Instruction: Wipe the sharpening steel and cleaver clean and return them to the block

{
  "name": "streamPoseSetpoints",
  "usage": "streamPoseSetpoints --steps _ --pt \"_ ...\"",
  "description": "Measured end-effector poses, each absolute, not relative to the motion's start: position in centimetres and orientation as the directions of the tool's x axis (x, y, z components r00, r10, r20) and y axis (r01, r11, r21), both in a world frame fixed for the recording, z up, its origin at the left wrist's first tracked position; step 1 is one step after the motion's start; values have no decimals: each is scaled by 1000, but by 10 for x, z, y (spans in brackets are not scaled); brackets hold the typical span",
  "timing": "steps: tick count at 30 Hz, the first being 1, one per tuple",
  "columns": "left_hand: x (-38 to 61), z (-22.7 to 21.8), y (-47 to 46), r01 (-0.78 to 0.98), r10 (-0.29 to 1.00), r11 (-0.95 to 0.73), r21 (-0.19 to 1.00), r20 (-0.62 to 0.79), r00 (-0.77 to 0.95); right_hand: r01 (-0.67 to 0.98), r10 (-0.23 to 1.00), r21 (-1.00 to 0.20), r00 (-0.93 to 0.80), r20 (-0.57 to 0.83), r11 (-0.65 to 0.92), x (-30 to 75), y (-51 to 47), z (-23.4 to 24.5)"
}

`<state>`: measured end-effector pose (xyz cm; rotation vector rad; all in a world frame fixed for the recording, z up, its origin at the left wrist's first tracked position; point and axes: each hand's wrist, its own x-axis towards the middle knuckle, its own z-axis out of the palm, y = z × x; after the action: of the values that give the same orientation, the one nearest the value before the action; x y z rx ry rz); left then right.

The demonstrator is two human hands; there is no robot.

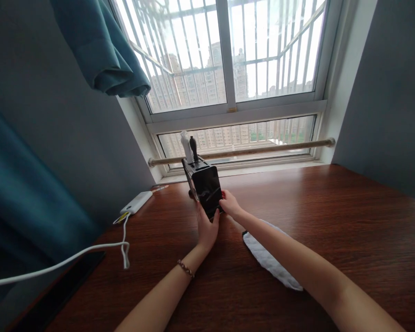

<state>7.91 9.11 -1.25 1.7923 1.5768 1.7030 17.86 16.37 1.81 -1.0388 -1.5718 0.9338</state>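
Note:
A black box-like holder [208,188] with a glossy front stands tilted on the table, towards the window. White tissue [186,146] and a dark rounded handle [193,146] stick up from its top. My left hand [207,227] grips its lower left corner, with the thumb on the front and the fingers along the side. My right hand [230,204] is closed at the lower right edge around a small red thing [223,194], mostly hidden by the fingers. Beneath my right forearm lies a white quilted cloth [268,260], partly covered by the arm.
The brown wooden table [352,240] reaches to a barred window [228,110] with a horizontal rail [263,151] before it. At left are a white power strip [137,203], its white cable [55,266] and a long black strip [60,290]. Blue curtains [107,60] hang at left.

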Motion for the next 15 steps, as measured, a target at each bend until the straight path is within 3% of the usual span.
streamPoseSetpoints --steps 10,15 --pt "112 -7 87 374 802 -591 715 570 178 278 916 -877 -21 401 391 267 105 0" --pt "148 -2 99 284 781 -624 728 571 252 337 895 -842 -7 445 422 307 109 0"
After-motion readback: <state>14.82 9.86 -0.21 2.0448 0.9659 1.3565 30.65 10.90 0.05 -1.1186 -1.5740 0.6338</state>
